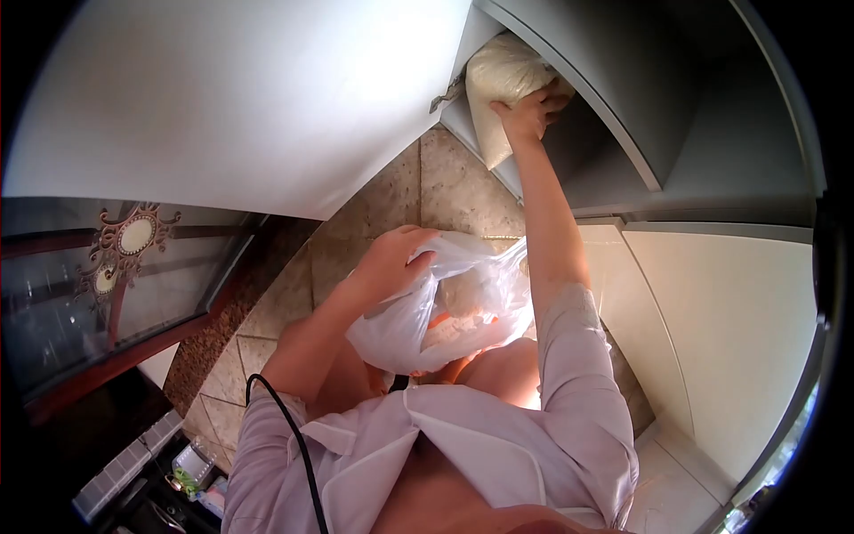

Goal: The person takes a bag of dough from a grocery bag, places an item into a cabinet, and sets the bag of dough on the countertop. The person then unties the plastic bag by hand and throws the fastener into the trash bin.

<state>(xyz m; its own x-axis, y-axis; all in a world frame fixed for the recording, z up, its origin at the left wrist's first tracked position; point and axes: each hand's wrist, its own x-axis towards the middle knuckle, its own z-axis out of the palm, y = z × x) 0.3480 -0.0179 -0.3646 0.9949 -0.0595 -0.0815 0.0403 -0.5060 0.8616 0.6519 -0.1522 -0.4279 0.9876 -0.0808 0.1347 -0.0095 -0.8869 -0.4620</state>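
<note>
The left hand [387, 262] has its grip closed on the rim of a thin, translucent white plastic bag [400, 329] before the bent legs [507, 369], apparently to keep its mouth spread. Further right, a cream-coloured, clear-plastic packet [492, 84] stands in the opening of a grey panelled cabinet [632, 80]; the right hand [529, 111] grips its side, thumb and fingers apart, likely for its bulk. The packet looks plump, creased and glossy.

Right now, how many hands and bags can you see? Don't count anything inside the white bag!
Hands: 2 (left hand, right hand)
White bag: 1
Cream bag: 1
Total: 4
</note>
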